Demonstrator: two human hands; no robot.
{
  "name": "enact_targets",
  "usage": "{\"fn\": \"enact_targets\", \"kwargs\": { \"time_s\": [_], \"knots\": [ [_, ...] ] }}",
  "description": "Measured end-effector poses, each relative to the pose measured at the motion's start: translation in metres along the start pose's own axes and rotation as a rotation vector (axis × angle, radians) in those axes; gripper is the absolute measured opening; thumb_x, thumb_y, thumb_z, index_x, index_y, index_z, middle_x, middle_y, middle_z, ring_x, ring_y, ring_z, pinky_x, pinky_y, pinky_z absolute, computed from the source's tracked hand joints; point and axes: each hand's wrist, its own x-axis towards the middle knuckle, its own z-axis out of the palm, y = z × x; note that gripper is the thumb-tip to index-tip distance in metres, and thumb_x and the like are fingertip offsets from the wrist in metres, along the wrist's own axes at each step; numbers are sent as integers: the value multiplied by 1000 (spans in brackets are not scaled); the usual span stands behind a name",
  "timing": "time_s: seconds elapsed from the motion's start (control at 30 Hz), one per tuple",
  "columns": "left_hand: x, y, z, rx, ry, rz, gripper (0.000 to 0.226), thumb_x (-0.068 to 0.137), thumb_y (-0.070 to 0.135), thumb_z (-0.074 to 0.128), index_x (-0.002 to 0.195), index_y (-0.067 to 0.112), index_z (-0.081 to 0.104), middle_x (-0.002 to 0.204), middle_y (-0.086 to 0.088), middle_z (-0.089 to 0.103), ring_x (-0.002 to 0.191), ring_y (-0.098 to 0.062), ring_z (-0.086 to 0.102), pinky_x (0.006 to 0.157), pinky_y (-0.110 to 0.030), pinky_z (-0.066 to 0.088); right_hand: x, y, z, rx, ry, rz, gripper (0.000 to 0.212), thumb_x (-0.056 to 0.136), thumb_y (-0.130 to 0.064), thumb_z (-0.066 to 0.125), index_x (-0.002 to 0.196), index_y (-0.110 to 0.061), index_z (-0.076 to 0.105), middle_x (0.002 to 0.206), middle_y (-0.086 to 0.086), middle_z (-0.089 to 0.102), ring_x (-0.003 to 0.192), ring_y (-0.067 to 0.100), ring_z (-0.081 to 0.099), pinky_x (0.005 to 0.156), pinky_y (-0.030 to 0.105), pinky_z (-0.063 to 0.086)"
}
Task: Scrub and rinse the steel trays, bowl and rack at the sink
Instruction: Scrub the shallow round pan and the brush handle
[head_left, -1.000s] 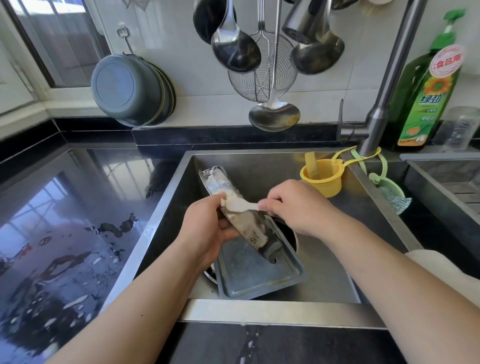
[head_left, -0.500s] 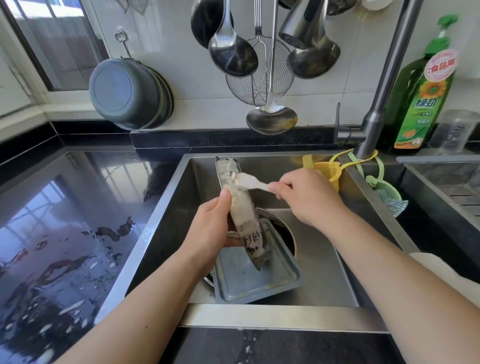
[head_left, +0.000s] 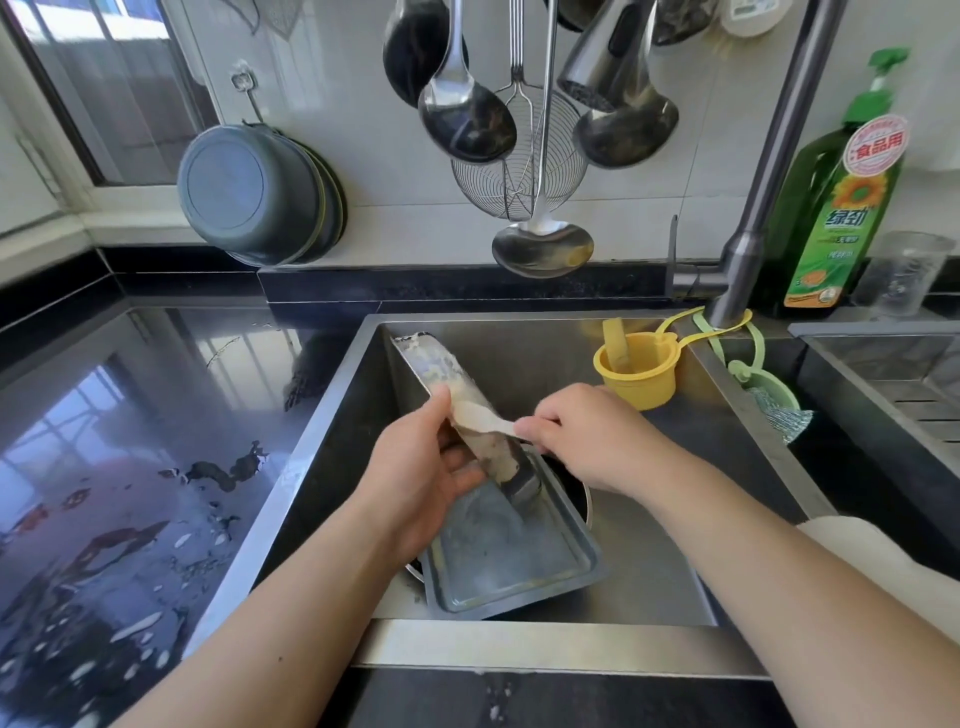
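Note:
My left hand (head_left: 426, 467) grips a steel tray (head_left: 441, 371) smeared with pale residue and holds it tilted on edge over the sink (head_left: 649, 592). My right hand (head_left: 582, 436) pinches a small pale scraper (head_left: 480, 421) whose blade lies against the tray's face near my left thumb. Below them a second steel tray (head_left: 514, 561) lies flat in the sink on top of a dark round bowl (head_left: 574, 486), only its rim showing.
A yellow cup (head_left: 636, 371) and a green scrubber holder (head_left: 769, 395) hang from the faucet (head_left: 763, 171) at the sink's back right. Green dish soap bottle (head_left: 836, 208) stands behind. Ladles and a strainer (head_left: 519, 171) hang above; wet black counter (head_left: 130, 441) lies left.
The scraper has moved down the tilted tray from its upper part to the middle, near my left thumb. My left hand keeps its hold on the tray.

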Motion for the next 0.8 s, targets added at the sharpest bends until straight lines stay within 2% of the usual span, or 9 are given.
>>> {"fn": "enact_targets", "kwargs": {
  "time_s": [0.07, 0.13, 0.27, 0.37, 0.43, 0.5, 0.67, 0.73, 0.8],
  "knots": [
    [0, 1, 0, -14, -5, -32, 46, 112, 40, 39, 124, 5, 66, 109, -19, 77, 106, -36, 74, 90, -53, 61, 2, -3, 3, 1, -18, -8, 46, 100, -47, 57, 67, -17, 67, 60, 0, 55, 63, 17, 50, 53, 31, 32],
    [0, 5, -3, -73, 18, -26, 45, 111, 38, 41, 125, 2, 64, 107, -19, 76, 104, -37, 74, 85, -51, 63, 2, 3, 1, -13, -78, 20, 43, 98, -46, 60, 67, -18, 69, 58, -2, 55, 59, 15, 50, 53, 30, 34],
    [6, 8, -10, -117, 81, 31, 26, 107, 10, 45, 123, -3, 61, 108, -17, 74, 96, -31, 76, 75, -43, 65, -5, 17, -10, -150, -260, 86, 40, 96, -47, 65, 69, -19, 72, 63, -1, 58, 60, 16, 50, 54, 29, 37],
    [6, 7, -9, -90, 93, 46, 26, 108, 10, 45, 121, -3, 64, 101, -17, 78, 93, -29, 77, 74, -40, 64, -4, 14, -10, -151, -156, 42, 42, 97, -48, 63, 68, -18, 69, 62, 0, 56, 59, 17, 48, 55, 31, 36],
    [3, 5, -4, -57, 56, 23, 31, 110, 18, 45, 120, -3, 66, 108, -20, 76, 101, -33, 76, 79, -44, 64, 1, 9, -7, -56, 9, -18, 46, 98, -48, 60, 62, -19, 63, 62, 1, 57, 63, 21, 53, 57, 34, 38],
    [1, 2, -1, -27, 22, 5, 34, 110, 22, 44, 118, -1, 67, 112, -21, 75, 106, -37, 74, 80, -48, 63, 6, 5, -5, -1, 72, -54, 47, 98, -48, 59, 61, -20, 62, 64, 2, 59, 69, 25, 56, 59, 35, 40],
    [9, 11, -16, -171, 148, 95, 28, 108, 15, 49, 122, -3, 64, 107, -19, 73, 96, -30, 77, 72, -44, 64, 0, 20, -4, -155, -237, 14, 39, 95, -48, 65, 72, -18, 73, 66, 1, 62, 64, 17, 55, 57, 31, 41],
    [10, 13, -18, -228, 154, 113, 24, 108, 18, 50, 115, 1, 66, 94, -11, 73, 88, -22, 77, 69, -39, 64, -2, 24, -5, -216, -245, 28, 40, 94, -49, 66, 72, -17, 72, 70, 1, 64, 68, 19, 58, 61, 33, 44],
    [6, 8, -11, -98, 108, 84, 24, 108, 19, 51, 114, 2, 67, 93, -12, 75, 90, -22, 76, 77, -42, 64, -2, 20, -3, -161, -150, -10, 42, 94, -49, 65, 68, -17, 69, 67, 2, 63, 66, 21, 58, 61, 35, 46]
  ]
}}
